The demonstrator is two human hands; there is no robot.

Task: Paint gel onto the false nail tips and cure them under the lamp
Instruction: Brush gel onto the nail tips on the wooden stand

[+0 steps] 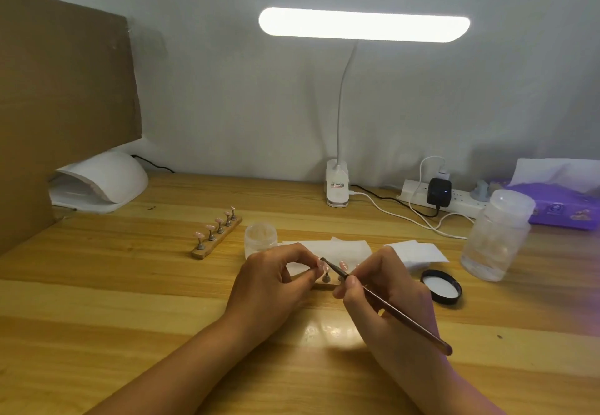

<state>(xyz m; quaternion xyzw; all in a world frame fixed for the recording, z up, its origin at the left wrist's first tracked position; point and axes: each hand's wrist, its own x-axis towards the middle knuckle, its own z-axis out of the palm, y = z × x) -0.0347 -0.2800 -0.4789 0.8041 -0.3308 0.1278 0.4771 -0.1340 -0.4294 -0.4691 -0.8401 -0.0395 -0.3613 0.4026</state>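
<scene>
My left hand (pixel 276 279) pinches a pink false nail tip (pixel 321 265) on its small metal stand, at the middle of the wooden table. My right hand (pixel 386 288) grips a thin gel brush (pixel 389 305), and the bristle end touches that tip. A second pink tip (pixel 343 265) shows just behind the brush; its holder is mostly hidden by my hands. Further left, a wooden holder strip (pixel 217 239) carries several pink tips on stands. The white curing lamp (pixel 100 184) sits at the back left, its opening facing left and forward.
A small clear jar (pixel 261 236) and white wipes (pixel 417 252) lie behind my hands. A black lid (pixel 441 286) lies to the right, with a clear plastic bottle (pixel 496 236) beyond it. A lit desk lamp (pixel 337 184), a power strip (pixel 454 198), a purple tissue pack (pixel 561 206) and a cardboard sheet (pixel 65 89) line the back.
</scene>
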